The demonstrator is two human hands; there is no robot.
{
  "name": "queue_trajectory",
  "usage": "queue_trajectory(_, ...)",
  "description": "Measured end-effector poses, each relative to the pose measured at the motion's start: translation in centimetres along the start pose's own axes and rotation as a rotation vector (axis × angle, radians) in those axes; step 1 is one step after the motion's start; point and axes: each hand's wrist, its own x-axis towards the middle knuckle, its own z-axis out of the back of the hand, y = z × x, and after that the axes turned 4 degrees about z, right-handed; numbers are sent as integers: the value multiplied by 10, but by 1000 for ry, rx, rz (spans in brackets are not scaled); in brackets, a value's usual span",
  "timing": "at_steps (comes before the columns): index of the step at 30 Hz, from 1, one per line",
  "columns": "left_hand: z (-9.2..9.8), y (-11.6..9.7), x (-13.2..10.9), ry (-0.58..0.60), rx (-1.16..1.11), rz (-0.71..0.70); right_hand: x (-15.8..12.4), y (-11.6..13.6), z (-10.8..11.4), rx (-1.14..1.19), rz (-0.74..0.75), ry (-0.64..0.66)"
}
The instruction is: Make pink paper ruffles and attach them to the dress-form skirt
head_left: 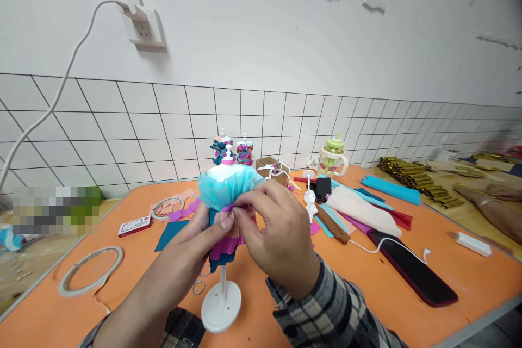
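Before me stands a small white dress-form stand (222,304) wearing a layered paper dress. Its top is a light-blue ruffle (228,187); below are pink, magenta and dark-blue layers (223,250). A narrow purple strip (227,208) crosses the waist. My left hand (199,236) wraps the dress from the left, its thumb pressing the pink layer. My right hand (277,228) pinches at the waist by the purple strip, thumb and forefinger closed; the fingertips hide the exact spot. Behind the dress are two more small dressed forms (244,152).
Tape rolls (92,271) and a small red-and-white box (134,225) lie left on the orange table (155,288). Rightward are a bare white form (310,204), paper strips, a phone-like dark device (411,266) with cable, and a lidded cup (333,157). Another person's hand (489,201) shows far right.
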Motion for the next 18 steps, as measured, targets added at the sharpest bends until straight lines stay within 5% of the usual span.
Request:
queue_trajectory(7,5,4,3,-61,53,-38,1,1,4,81,-71,105)
queue_trajectory(18,-4,1,-1,88,-118,-16,-2,6,-1,185,-128,-106)
